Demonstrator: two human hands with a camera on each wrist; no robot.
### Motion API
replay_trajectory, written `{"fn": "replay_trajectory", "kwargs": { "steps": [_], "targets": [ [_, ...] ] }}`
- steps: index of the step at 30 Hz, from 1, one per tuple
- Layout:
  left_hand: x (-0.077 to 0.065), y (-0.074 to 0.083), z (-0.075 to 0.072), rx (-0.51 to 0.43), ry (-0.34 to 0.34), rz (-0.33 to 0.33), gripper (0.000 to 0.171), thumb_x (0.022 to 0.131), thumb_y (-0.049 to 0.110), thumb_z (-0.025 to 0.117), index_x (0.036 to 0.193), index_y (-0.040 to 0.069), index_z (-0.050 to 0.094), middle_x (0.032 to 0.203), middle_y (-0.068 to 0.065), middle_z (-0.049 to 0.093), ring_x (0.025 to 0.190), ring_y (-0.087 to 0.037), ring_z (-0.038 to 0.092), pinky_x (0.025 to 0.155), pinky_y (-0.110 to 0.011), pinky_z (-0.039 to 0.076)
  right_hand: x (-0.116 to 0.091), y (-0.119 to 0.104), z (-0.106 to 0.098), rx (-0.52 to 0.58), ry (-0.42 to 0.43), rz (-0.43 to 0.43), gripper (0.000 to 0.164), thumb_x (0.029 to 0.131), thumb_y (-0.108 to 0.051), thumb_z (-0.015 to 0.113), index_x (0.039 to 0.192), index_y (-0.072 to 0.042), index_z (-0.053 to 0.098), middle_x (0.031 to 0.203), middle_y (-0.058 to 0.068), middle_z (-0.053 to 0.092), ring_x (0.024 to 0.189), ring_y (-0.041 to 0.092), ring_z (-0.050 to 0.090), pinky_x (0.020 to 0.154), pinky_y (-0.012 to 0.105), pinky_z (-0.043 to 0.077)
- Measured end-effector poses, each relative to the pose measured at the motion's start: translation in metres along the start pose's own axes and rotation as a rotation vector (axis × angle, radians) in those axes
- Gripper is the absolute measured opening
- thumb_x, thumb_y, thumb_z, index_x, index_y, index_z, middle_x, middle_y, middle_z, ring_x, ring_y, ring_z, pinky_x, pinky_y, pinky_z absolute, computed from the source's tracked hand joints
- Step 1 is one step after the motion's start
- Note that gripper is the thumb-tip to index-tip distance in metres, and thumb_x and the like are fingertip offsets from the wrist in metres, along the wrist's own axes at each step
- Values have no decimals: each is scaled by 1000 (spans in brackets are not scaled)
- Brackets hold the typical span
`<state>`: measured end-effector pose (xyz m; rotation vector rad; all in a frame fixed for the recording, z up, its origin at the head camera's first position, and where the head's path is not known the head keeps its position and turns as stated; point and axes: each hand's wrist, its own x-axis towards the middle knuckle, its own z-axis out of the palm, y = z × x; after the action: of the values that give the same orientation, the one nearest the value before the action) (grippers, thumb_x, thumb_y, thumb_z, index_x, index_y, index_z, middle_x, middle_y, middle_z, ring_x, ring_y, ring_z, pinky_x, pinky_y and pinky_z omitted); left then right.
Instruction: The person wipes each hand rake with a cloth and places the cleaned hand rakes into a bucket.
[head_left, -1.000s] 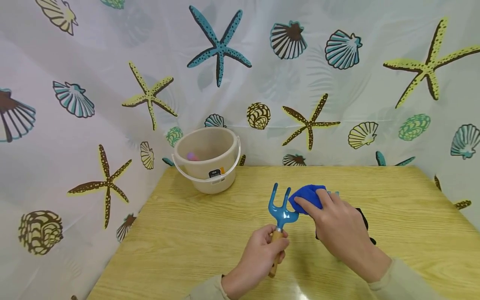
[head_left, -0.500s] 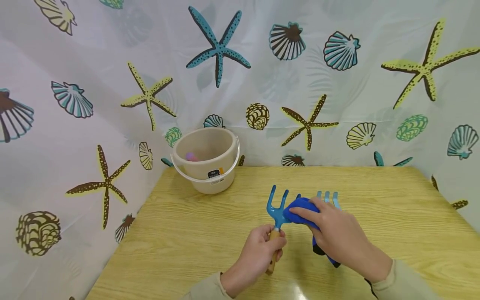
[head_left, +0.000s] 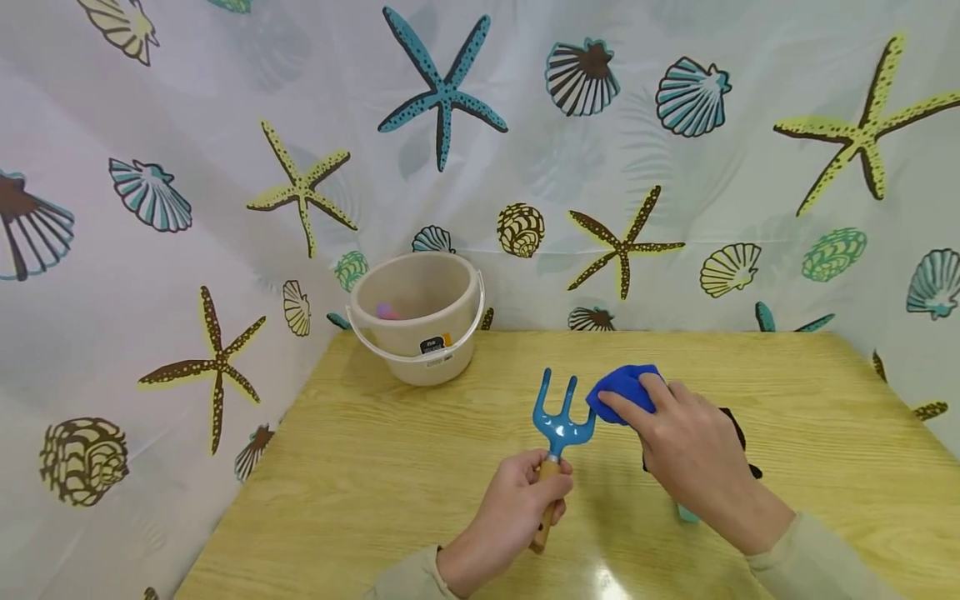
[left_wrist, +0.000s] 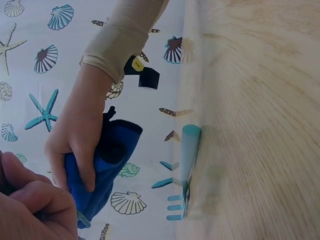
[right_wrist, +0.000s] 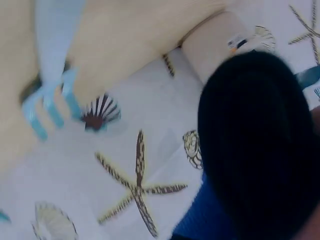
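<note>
In the head view, my left hand [head_left: 506, 504] grips the wooden handle of a blue three-tined garden hand fork [head_left: 558, 429], tines pointing up and away. My right hand [head_left: 686, 442] holds a blue cloth [head_left: 622, 392] with black edging against the fork's right tine, covering its tip. A light-blue hand rake [left_wrist: 189, 155] lies on the table below and beyond, seen in the left wrist view. From the head, only the rake's green handle end [head_left: 687, 513] shows under my right wrist. The cloth's dark end [right_wrist: 257, 140] fills much of the right wrist view.
A beige bucket [head_left: 420, 350] with a white bail handle stands at the table's back left, something pink and purple inside. The wood-grain table [head_left: 360, 500] meets a curtain [head_left: 525, 167] printed with shells and starfish at the back and sides.
My right hand moved the cloth down over the fork's right shoulder, then back up to the right tine. That brief downward stroke uncovered the rake's tines. My left hand keeps its grip nearly still.
</note>
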<state>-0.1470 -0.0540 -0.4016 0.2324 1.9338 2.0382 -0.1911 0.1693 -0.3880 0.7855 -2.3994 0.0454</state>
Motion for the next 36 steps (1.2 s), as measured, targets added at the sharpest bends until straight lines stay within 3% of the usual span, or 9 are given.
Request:
{"fn": "replay_trajectory", "kwargs": {
  "steps": [6, 16, 27, 36],
  "targets": [
    [3, 1, 1, 17, 15, -2, 12, 91, 14, 59, 95, 2, 58, 62, -3, 51, 51, -11, 43, 32, -17, 32, -4, -13, -7, 120, -112, 65, 52, 71, -12, 79, 119, -28, 67, 114, 21, 61, 95, 37, 60, 56, 53, 57],
    [13, -12, 2, 43, 2, 20, 10, 90, 11, 57, 94, 2, 57, 58, -1, 51, 43, -10, 39, 30, -17, 32, 2, -47, -13, 146, -110, -14, 48, 70, -11, 78, 113, -28, 69, 108, 13, 61, 85, 28, 61, 52, 44, 58],
    [10, -11, 1, 56, 18, -2, 11, 90, 14, 58, 95, 4, 58, 59, -2, 51, 43, -10, 39, 30, -18, 33, 5, -27, -7, 52, -159, 42, 44, 73, -11, 77, 112, -28, 70, 107, 15, 61, 81, 31, 61, 47, 45, 56],
    [13, -15, 4, 34, -23, 29, 8, 90, 9, 56, 93, 2, 58, 60, -1, 52, 50, -11, 44, 39, -19, 34, 15, -47, -17, 110, -204, -6, 42, 73, -9, 75, 111, -28, 71, 113, 15, 62, 85, 30, 61, 45, 38, 55]
  ]
}}
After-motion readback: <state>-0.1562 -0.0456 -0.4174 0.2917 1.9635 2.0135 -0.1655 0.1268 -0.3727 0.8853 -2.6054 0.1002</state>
